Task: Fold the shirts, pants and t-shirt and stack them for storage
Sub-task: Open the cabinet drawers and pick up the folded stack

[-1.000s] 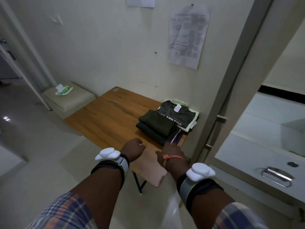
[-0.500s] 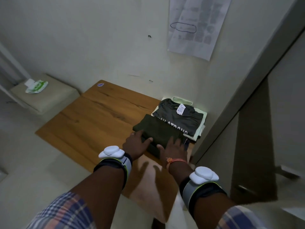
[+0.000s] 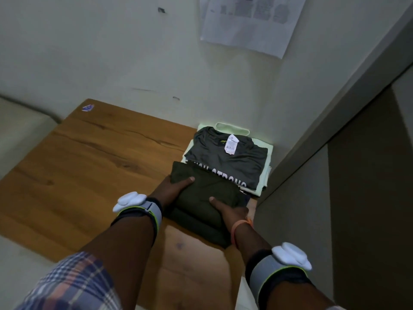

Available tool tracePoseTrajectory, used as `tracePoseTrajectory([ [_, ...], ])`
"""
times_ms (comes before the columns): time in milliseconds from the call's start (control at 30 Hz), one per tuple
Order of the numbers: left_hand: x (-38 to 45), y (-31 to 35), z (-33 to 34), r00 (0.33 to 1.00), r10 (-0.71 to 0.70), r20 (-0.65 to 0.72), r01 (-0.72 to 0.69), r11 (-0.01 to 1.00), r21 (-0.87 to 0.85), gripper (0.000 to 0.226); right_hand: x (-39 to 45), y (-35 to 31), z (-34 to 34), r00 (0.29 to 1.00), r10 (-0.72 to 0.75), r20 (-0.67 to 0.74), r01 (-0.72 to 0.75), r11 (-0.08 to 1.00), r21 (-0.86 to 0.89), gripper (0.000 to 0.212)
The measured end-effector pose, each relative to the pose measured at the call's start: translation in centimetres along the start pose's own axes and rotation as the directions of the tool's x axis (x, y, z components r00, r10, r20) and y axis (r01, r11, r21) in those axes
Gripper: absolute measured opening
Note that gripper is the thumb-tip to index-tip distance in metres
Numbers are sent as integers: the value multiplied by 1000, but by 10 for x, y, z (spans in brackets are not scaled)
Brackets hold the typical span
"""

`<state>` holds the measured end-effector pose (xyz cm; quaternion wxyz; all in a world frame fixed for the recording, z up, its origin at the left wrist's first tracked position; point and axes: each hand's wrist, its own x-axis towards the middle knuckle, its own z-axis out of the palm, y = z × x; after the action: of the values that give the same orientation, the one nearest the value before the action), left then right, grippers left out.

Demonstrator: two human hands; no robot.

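Hands grip the folded olive garment point(image 3: 205, 198) at centre frame: left hand point(image 3: 172, 189) pinching its left edge, right hand point(image 3: 230, 211) pinching its right, on the wooden table point(image 3: 89, 171).

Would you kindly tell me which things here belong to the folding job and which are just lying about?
Part of the job:
- folded olive garment, gripped by left hand and right hand
- grey t-shirt
- pale green garment underneath
- wooden table

Just lying about:
- paper on wall
- sticker

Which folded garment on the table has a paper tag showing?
The dark grey t-shirt with white lettering, lying on the pale green garment. The olive garment that both hands hold shows no tag.
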<state>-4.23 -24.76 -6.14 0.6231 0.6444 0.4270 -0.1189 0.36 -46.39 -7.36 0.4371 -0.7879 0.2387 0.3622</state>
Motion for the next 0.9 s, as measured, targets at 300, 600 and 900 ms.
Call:
tracePoseTrajectory([
  [300,-58,-5,4,944,-229,237,249,967,-58,52,-1,33,-11,985,-19,173,-21,974,226,118],
  [600,-166,-37,-6,932,-100,347,217,924,-316,54,-97,72,-45,932,-315,178,202,860,469,49],
  [900,-325,-74,0,926,93,366,54,927,-371,58,-243,140,-103,886,-450,111,343,797,497,48],
])
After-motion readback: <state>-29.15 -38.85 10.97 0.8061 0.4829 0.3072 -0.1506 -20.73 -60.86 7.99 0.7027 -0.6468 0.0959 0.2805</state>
